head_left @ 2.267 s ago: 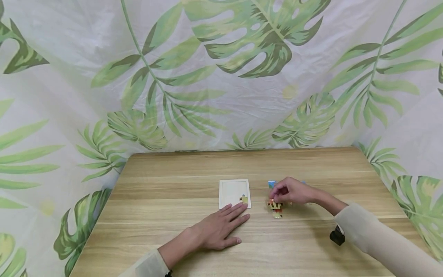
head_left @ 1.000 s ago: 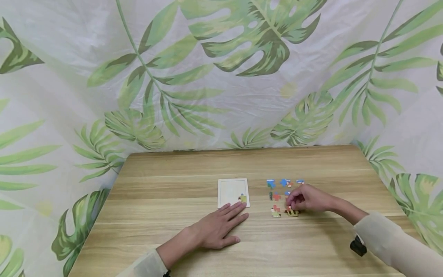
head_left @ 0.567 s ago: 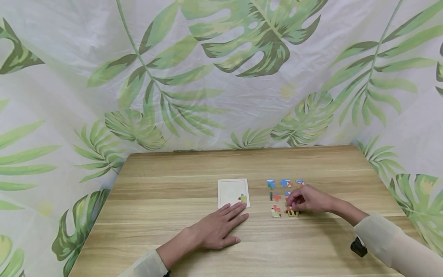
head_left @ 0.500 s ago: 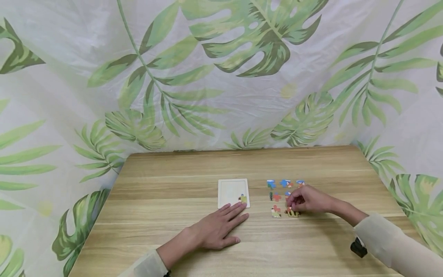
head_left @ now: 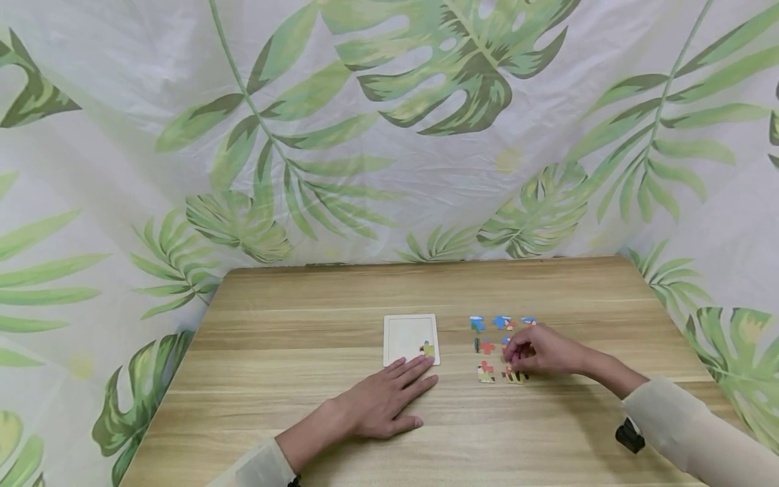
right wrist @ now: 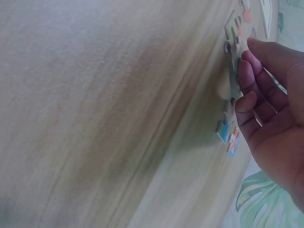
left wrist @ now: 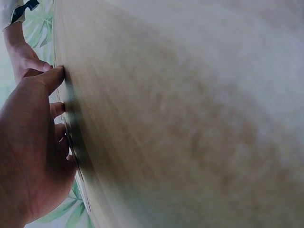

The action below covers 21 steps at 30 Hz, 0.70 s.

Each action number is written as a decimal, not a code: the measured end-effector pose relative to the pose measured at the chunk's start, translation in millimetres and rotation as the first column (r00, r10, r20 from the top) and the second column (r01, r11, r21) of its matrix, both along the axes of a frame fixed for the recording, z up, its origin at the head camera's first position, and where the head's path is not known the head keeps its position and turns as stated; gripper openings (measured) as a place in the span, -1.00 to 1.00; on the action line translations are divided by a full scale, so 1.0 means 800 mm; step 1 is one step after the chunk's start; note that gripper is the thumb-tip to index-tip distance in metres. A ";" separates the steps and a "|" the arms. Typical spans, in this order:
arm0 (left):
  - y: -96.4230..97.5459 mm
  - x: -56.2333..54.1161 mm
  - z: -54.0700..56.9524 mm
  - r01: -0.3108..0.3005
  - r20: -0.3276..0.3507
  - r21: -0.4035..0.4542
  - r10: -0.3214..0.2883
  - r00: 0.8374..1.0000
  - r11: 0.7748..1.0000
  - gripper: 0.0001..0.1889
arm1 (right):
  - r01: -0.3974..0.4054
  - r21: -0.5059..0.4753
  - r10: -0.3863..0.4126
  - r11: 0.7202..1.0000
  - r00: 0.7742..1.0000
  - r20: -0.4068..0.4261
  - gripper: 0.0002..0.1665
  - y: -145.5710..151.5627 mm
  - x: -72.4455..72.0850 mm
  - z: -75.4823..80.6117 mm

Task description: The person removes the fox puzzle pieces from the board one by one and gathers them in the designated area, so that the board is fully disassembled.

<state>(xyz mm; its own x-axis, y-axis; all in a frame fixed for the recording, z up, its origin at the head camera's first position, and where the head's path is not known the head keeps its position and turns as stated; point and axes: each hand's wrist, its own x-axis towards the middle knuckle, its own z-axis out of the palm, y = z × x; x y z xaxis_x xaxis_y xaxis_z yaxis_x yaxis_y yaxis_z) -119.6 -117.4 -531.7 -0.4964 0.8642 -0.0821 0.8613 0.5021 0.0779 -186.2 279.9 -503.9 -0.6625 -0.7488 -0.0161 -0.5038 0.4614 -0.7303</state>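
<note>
In the head view a white square puzzle tray (head_left: 402, 338) lies on the table, with a yellow-green jigsaw piece (head_left: 429, 348) in its lower right corner. My left hand (head_left: 386, 399) rests flat on the tray's near edge, its fingers spread. To the right my right hand (head_left: 541, 350) hovers low over the loose pieces, fingers loosely bent. Just under its fingertips lies a black-and-yellow striped jigsaw piece (head_left: 516, 376), flat on the table. The right wrist view has the thumb and fingers (right wrist: 247, 80) beside the pieces, with nothing seen between them.
Several more jigsaw pieces lie in rough rows: a red-and-white piece (head_left: 485, 372), a red piece (head_left: 487, 346), and blue pieces (head_left: 477, 323) farther back. The right hand partly covers some. Behind the wooden table (head_left: 304, 304) hangs a leaf-print cloth (head_left: 365, 169).
My right hand has carried the striped piece rightward from left of the group and set it down; the piece has gone from tilted to flat. My left hand stays on the tray.
</note>
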 end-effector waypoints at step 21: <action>0.000 0.000 0.003 -0.003 0.026 0.015 0.003 1.000 1.000 -0.22 | -0.017 0.005 0.017 1.000 0.999 -0.036 -0.90 -0.047 -0.021 0.022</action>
<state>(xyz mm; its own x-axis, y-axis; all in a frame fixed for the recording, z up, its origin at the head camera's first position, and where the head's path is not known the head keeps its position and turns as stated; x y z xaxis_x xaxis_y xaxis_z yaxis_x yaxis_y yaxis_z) -119.8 -117.5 -529.3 -0.4966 0.8641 -0.0816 0.8576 0.5030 0.1076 -203.4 242.0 -486.2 -0.6500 -0.7599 0.0040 -0.5373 0.4559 -0.7096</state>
